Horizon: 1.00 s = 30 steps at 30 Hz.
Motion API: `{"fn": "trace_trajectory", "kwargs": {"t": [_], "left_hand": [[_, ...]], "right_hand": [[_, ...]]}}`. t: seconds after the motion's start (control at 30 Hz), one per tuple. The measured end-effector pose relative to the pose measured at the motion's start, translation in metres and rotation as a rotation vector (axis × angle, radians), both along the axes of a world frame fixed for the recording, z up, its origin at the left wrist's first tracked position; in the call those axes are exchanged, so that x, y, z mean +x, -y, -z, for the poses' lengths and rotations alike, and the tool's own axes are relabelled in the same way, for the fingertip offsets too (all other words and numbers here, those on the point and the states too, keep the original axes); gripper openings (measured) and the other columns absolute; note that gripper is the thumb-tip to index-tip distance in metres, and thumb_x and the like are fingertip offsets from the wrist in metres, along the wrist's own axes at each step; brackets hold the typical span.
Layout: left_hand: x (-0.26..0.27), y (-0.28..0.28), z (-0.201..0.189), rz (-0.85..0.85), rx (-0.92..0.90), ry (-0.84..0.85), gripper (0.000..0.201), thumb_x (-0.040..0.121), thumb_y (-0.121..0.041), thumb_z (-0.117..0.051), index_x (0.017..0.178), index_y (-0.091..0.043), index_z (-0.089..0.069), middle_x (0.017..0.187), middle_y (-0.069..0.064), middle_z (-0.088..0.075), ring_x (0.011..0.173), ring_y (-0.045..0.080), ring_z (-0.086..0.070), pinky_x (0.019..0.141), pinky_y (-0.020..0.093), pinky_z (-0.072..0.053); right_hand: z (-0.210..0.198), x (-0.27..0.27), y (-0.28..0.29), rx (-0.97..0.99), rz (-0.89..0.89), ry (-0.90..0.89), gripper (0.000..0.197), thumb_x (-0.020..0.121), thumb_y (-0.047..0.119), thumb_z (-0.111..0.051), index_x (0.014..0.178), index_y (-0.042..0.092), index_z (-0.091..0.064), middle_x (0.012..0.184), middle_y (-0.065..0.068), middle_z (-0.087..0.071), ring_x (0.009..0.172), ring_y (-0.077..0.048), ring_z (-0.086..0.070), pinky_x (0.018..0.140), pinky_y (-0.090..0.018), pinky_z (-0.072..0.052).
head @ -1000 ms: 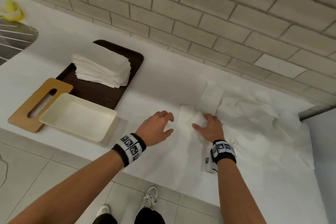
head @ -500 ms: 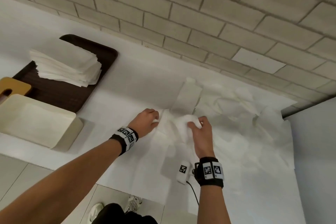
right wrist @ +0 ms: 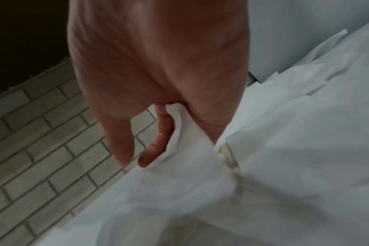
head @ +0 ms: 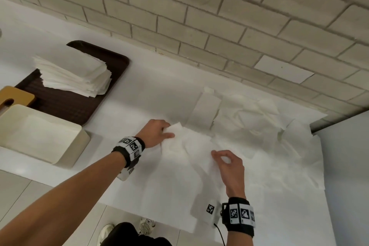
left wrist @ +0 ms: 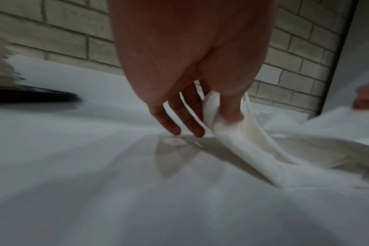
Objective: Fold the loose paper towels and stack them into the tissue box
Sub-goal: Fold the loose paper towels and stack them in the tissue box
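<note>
My left hand (head: 154, 133) pinches the far left corner of a loose paper towel (head: 189, 146), thumb and forefinger clamped on it; in the left wrist view my other fingers (left wrist: 175, 116) hang straight, tips down near the white counter (head: 151, 94). My right hand (head: 231, 168) grips the towel's near right edge, fingers curled round it; the right wrist view shows the paper tucked between thumb and fingers (right wrist: 158, 143). The towel is stretched between both hands, lifted a little off the counter, creased and not flat.

Just right of it and further back lies a heap of more loose towels (head: 259, 126), crumpled, reaching to the right wall (head: 347, 166). One folded towel (head: 205, 110) lies just beyond my hands, near the brick wall (head: 199, 16).

Far left: dark brown tray (head: 65, 104) with a stack of folded towels (head: 73, 74) on it. Near side of the tray, the cream tissue box (head: 65, 156), open on top, paper inside. Its wooden lid (head: 18, 96) with a slot lies beside it at the left edge, partly cut off.
</note>
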<state>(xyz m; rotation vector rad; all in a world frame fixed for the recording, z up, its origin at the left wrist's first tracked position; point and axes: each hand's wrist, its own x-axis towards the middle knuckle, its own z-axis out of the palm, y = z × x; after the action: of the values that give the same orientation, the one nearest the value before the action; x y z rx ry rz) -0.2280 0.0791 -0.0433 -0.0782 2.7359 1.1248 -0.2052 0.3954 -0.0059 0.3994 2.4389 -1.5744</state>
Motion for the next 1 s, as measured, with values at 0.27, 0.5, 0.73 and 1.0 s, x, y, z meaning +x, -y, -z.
{"fn": "trace_trajectory", "kwargs": {"t": [0.27,0.5,0.73,1.0], "left_hand": [[0.071,0.027,-0.091,-0.291,0.697,-0.232,0.025,0.101,-0.034,-0.073,0.1,-0.013,-0.086,0.111,0.001,-0.082,0.108,0.012,-0.075,0.101,0.032,-0.056],[0.072,0.04,-0.098,-0.378,0.71,-0.523,0.025,0.104,-0.026,-0.071,0.086,-0.013,-0.083,0.146,-0.003,-0.061,0.137,0.015,-0.055,0.116,0.036,-0.039],[0.069,0.02,-0.066,-0.814,0.926,-0.251,0.03,0.111,-0.033,-0.059,0.108,-0.009,-0.076,0.093,-0.002,-0.081,0.081,0.012,-0.075,0.068,0.026,-0.058],[0.091,0.02,0.028,-0.86,0.95,0.162,0.016,0.104,-0.014,-0.07,0.117,-0.005,-0.074,0.114,0.015,-0.081,0.104,0.035,-0.079,0.096,0.056,-0.062]], "right_hand": [[0.009,0.012,-0.002,0.101,-0.161,-0.059,0.024,0.091,0.009,-0.082,0.09,0.033,-0.081,0.099,0.024,-0.078,0.1,0.005,-0.068,0.081,-0.017,-0.047],[-0.035,0.003,0.035,0.124,-0.243,-0.191,0.026,0.094,0.014,-0.08,0.096,0.04,-0.082,0.109,0.029,-0.077,0.111,0.009,-0.065,0.106,-0.035,-0.053],[-0.128,0.015,0.085,-0.423,-0.275,-0.33,0.023,0.096,0.002,-0.078,0.111,0.019,-0.083,0.122,0.005,-0.08,0.126,-0.011,-0.069,0.102,-0.029,-0.055],[-0.082,0.032,0.144,-0.536,-0.159,-0.259,0.022,0.089,0.007,-0.087,0.108,0.017,-0.082,0.119,0.003,-0.079,0.117,-0.005,-0.071,0.098,-0.022,-0.055]]}}
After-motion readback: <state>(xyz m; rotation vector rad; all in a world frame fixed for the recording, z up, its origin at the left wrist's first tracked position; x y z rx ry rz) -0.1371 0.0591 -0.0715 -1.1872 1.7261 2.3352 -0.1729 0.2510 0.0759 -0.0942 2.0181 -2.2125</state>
